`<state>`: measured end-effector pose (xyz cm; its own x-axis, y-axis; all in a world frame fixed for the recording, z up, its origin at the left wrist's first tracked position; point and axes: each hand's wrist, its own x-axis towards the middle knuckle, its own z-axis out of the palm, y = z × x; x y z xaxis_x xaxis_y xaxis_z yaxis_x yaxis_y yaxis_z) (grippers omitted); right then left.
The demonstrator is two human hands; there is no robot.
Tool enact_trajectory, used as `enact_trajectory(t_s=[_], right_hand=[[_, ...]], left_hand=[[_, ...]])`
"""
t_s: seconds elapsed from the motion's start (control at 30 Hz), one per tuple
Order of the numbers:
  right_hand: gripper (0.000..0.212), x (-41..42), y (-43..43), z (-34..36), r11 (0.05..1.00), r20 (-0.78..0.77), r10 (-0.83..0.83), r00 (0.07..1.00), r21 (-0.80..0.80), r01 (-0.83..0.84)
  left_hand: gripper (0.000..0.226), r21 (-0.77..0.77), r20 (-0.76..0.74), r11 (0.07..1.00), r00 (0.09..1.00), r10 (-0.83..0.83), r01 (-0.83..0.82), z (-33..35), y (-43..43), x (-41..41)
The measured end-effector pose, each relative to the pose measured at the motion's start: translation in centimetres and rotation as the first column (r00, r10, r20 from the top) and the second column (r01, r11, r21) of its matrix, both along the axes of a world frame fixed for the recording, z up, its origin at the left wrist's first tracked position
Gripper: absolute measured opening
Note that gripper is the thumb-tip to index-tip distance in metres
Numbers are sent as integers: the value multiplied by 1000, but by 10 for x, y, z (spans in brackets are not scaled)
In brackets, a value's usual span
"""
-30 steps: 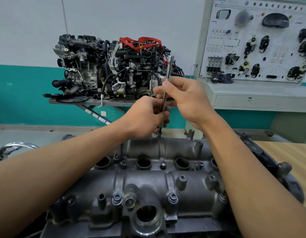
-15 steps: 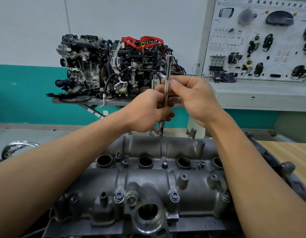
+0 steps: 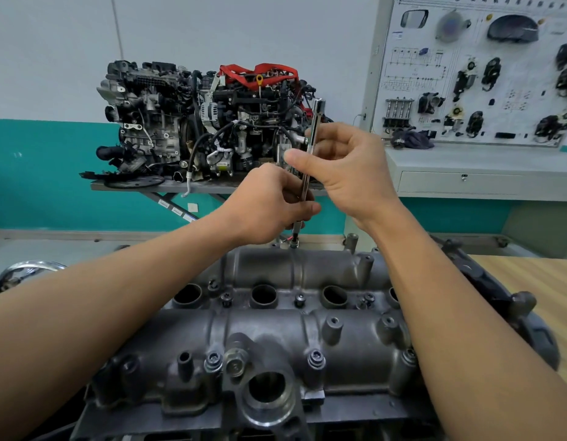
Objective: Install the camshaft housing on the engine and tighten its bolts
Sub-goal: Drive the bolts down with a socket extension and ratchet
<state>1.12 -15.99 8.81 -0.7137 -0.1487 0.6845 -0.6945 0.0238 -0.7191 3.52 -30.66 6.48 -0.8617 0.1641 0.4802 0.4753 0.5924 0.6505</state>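
Note:
The grey camshaft housing [image 3: 275,332] lies across the engine in front of me, with several bolts [image 3: 316,358] standing in its bosses. A long slim metal extension bar [image 3: 311,144] stands almost upright over a bolt on the housing's far edge [image 3: 294,245]. My left hand [image 3: 269,208] grips the bar low down, just above its tip. My right hand [image 3: 345,167] pinches the bar higher up between thumb and fingers. The bar's socket end [image 3: 318,105] sticks out above my right hand.
A second complete engine [image 3: 199,122] sits on a metal stand behind. A white display board with car parts [image 3: 479,68] stands at the right over a grey cabinet [image 3: 466,176]. A wooden tabletop [image 3: 530,281] shows at the right. A chrome part [image 3: 24,272] lies far left.
My right hand has shifted its fingers on the bar, turning it, while my left hand stays low on it. The bar's tip remains on the same far-edge bolt.

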Motion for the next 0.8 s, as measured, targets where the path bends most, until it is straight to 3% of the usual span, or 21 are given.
enact_trajectory(t_s=[0.1,0.17,0.23,0.33,0.37,0.43,0.5,0.57,0.73,0.8], right_hand=[[7,-2,5,0,980,63,160,985,113,-166],[12,-1,6,2,975,79,177,981,123,-186],[11,2,3,2,992,27,64,998,108,-66],[29,0,-2,0,977,-78,-192,978,80,198],[30,-1,-3,0,976,-68,-197,978,79,202],[26,-2,0,-1,991,22,-69,997,117,66],[8,-3,4,-1,985,89,100,991,134,-112],[11,-2,6,0,980,97,146,984,121,-158],[34,4,-3,1,972,-70,-200,977,110,207],[33,7,-3,1,974,-55,-185,981,119,190]], left_hand=[[11,11,-7,1000,1000,6,-6,-1,-2,-2],[10,1,-11,1000,1000,7,-7,-1,-3,-2],[12,-22,-4,1000,1000,9,-9,-2,-2,-4],[17,-59,3,998,1000,9,-9,-3,-2,-6],[17,-65,0,998,1000,8,-8,-3,-3,-6],[16,-61,-11,998,1000,4,-5,-3,-3,-6],[13,-56,-22,998,1000,8,-9,-3,-4,-7],[14,-75,-32,997,999,13,-15,-4,-4,-7],[15,-98,-1,995,1000,10,-10,-6,-2,-6],[17,-112,-4,994,1000,2,-3,-6,-2,-6]])
